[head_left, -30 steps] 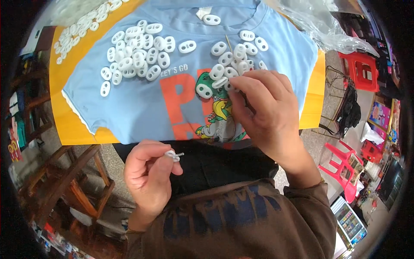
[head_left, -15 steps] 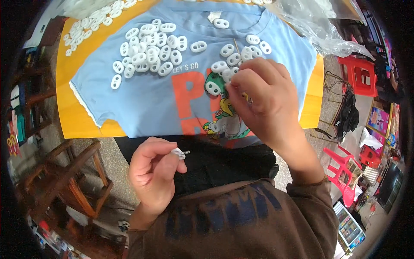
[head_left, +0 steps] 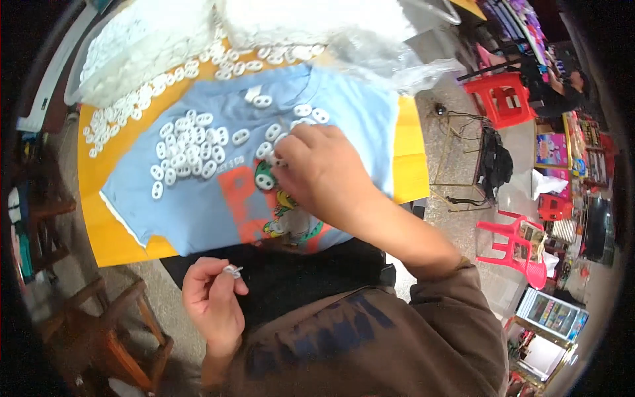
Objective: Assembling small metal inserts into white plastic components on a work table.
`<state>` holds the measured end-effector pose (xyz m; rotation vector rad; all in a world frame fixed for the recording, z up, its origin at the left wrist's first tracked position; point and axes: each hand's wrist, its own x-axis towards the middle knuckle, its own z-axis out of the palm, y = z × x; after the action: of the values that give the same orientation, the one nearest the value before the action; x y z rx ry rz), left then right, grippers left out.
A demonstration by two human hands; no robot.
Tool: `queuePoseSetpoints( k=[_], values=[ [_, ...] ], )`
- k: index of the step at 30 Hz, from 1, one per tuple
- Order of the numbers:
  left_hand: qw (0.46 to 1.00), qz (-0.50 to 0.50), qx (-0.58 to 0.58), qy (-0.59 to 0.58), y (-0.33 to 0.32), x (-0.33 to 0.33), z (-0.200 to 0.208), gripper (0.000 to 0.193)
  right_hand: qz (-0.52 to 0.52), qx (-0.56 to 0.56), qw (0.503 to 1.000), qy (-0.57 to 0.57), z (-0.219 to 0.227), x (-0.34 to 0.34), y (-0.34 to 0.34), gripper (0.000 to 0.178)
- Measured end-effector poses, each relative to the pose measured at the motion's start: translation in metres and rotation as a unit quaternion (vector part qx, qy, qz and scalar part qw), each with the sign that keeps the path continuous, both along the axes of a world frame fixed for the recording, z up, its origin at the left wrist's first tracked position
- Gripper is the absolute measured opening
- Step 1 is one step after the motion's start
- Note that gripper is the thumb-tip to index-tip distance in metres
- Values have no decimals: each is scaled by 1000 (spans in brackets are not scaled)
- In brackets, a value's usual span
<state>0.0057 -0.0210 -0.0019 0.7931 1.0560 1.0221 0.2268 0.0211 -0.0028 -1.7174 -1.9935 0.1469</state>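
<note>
Pinched in my left hand point(head_left: 215, 303), over my dark lap, is a white oval two-hole plastic piece point(head_left: 231, 270) with a thin metal bit sticking out of it. My right hand point(head_left: 324, 173) reaches over the light blue T-shirt point(head_left: 192, 221), its fingers closed among a few white pieces at the green print; what they hold is hidden. One two-hole piece point(head_left: 265, 181) lies just beside those fingertips. Left of the hand a heap of the same white pieces point(head_left: 188, 151) rests on the shirt.
The shirt lies on a yellow table point(head_left: 96, 228). Along its far side are large clear bags of white pieces point(head_left: 155, 49), a crumpled clear bag point(head_left: 397, 66) and a scattered strip of loose pieces point(head_left: 135, 99). Wooden stools point(head_left: 126, 331) stand left; red stools point(head_left: 499, 99) and a pink chair point(head_left: 512, 245), right.
The view has shifted, bringing more of the table's far side and its bags into sight. My left hand still pinches its piece; my right fingers stay closed by the pieces near the green print.
</note>
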Motion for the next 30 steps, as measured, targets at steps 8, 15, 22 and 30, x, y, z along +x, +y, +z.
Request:
queuePoseSetpoints(
  k=[8, 15, 22, 30],
  values=[
    [1000, 21, -13, 8, -5, -4, 10, 9, -5, 41, 999, -31, 0, 2, 1, 13],
    [999, 29, 11, -14, -26, -7, 21, 9, -2, 127, 991, 34, 7, 2, -11, 11],
    [999, 18, 26, -41, -48, -1, 37, 8, 2, -125, 929, 349, 30, -5, -79, 4],
    [998, 6, 44, -42, -75, 1, 48, 7, -47, -119, 742, 658, 40, 41, -151, 12]
  ],
)
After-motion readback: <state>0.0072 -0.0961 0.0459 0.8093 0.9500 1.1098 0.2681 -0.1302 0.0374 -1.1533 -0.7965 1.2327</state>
